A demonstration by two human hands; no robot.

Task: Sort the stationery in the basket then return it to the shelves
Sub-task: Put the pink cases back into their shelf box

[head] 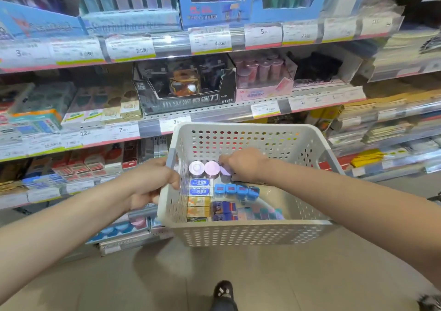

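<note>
head view, standing at store shelves (214,117) with price tags along the edges. white perforated basket (238,234) held in the air in front of the shelves, above the tiled floor (167,282)

left hand (152,182): grip closed round the basket's left rim, fingers curled over the edge near the grey handle

right hand (241,165): reaching down inside the basket; grip narrow, fingertips pinching a lilac-capped cylinder (225,171), the rightmost of a row of three. the other two lilac caps (204,168) stand just beside it, against the left wall

basket contents, sorted in groups: blue-and-white eraser boxes (200,186) below the caps, orange boxes (198,207) below those; four blue sharpener-like items (236,190) in a row at centre; dark blue and red packs (224,210) and pastel packs (260,213) along the near wall

black display box (186,89) and pink display box (262,79) on the middle shelf above the basket. a dark shoe (223,290) at bottom edge
</note>
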